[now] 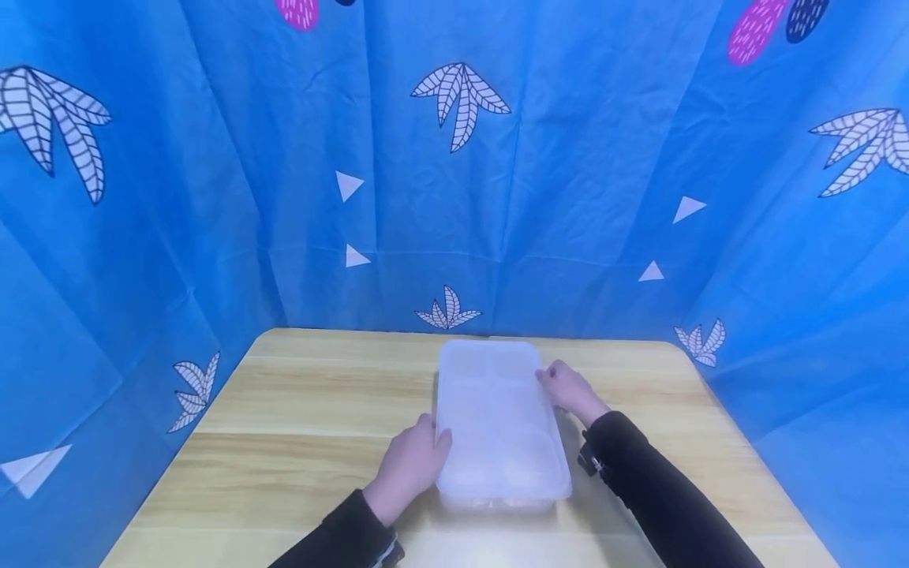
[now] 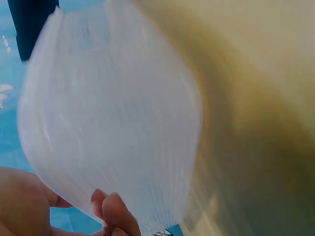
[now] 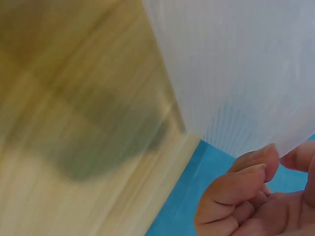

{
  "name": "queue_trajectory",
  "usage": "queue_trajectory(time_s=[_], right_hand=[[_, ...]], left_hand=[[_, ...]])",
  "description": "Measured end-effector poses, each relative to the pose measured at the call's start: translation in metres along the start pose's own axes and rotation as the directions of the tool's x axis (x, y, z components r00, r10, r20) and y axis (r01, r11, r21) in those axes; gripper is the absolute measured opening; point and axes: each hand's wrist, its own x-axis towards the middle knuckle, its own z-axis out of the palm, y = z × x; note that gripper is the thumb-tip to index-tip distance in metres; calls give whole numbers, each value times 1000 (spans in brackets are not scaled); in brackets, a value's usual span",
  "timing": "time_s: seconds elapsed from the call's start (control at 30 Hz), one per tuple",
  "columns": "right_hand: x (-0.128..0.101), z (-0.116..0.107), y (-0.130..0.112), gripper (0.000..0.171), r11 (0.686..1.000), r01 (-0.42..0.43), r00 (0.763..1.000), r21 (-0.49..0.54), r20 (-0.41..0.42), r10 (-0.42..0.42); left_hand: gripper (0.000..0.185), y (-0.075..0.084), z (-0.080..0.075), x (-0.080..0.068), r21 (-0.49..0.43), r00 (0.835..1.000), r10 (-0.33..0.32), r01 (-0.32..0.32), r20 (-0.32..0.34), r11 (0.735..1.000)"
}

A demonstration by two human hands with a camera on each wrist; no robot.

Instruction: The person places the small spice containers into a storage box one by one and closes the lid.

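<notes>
A translucent white plastic box [image 1: 500,426] with moulded compartments lies lengthwise on the wooden table [image 1: 298,410]. My left hand [image 1: 415,465] grips its near left edge, thumb against the rim. My right hand [image 1: 568,388] holds the far right edge with curled fingers. Both arms wear black sleeves. The left wrist view is blurred: the box [image 2: 108,113] fills it, with my fingertips [image 2: 113,211] at its lower edge. The box [image 3: 236,69] also takes up the top right of the right wrist view, with curled fingers [image 3: 241,182] just under its corner.
A blue cloth backdrop [image 1: 213,197] with leaf prints closes in the table at the back and on both sides. Bare wood [image 3: 74,123] lies to the left and right of the box.
</notes>
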Motion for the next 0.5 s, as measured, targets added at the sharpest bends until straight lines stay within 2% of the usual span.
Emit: queue_trajectory(time_s=[0.3, 0.5], right_hand=[[20, -7, -6, 31, 998, 32, 999, -54, -40, -34], [33, -8, -9, 32, 994, 53, 995, -99, -81, -61]], left_hand=[[53, -1, -1, -36, 13, 1000, 9, -9, 2, 1000], [51, -3, 2, -51, -16, 997, 68, -69, -27, 998]])
